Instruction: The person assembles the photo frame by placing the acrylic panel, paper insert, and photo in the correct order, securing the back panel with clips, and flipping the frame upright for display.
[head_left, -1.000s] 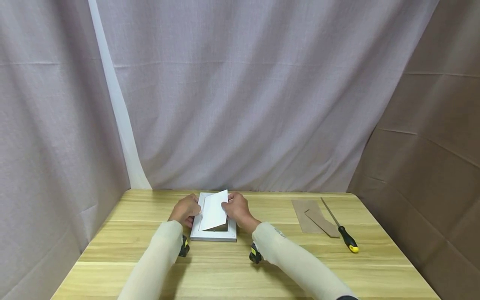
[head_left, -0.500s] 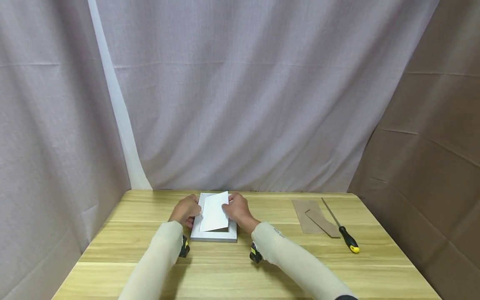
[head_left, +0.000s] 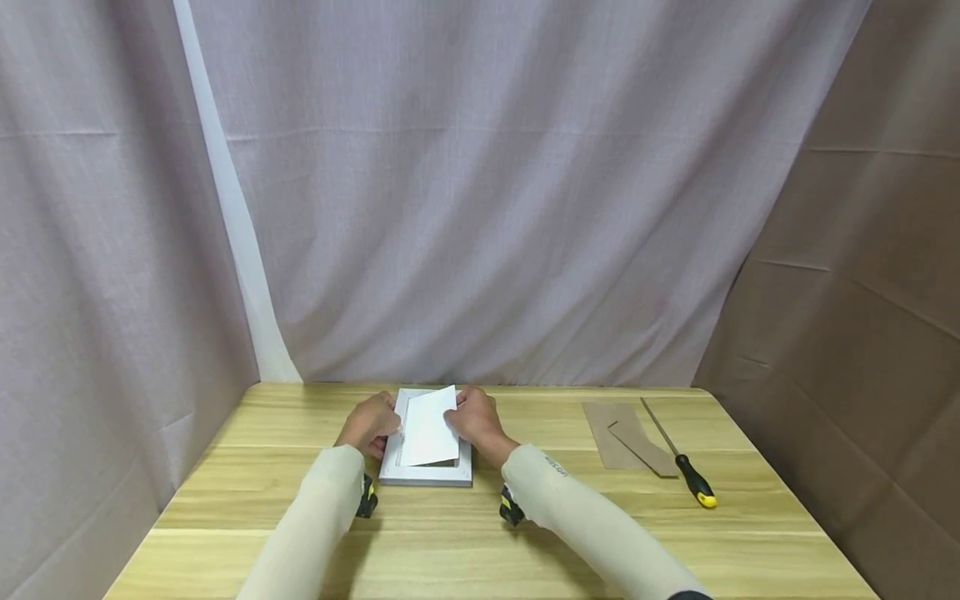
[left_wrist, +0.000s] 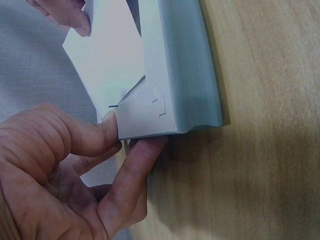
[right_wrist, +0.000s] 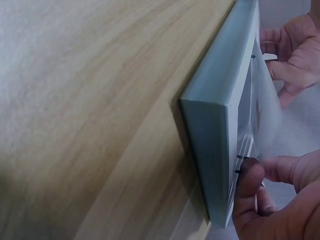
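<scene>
A white picture frame point(head_left: 425, 473) lies back side up on the wooden table point(head_left: 480, 533). Over its opening a white sheet point(head_left: 427, 429) leans at a low tilt. My left hand point(head_left: 371, 425) grips the frame's left edge; in the left wrist view its thumb and a finger point(left_wrist: 135, 165) clamp the frame point(left_wrist: 175, 75) at a corner. My right hand point(head_left: 468, 417) pinches the sheet's right edge. In the right wrist view its thumb point(right_wrist: 248, 175) rests against the frame's point(right_wrist: 215, 130) rim.
To the right lie two brown backing-board pieces point(head_left: 622, 433) and a screwdriver point(head_left: 686, 471) with a black and yellow handle. A grey curtain hangs behind the table, and a brown cardboard wall point(head_left: 862, 292) stands on the right.
The white sheet has come down from a steep tilt to lie nearly flat over the frame's opening. Both hands stay at the frame's sides.
</scene>
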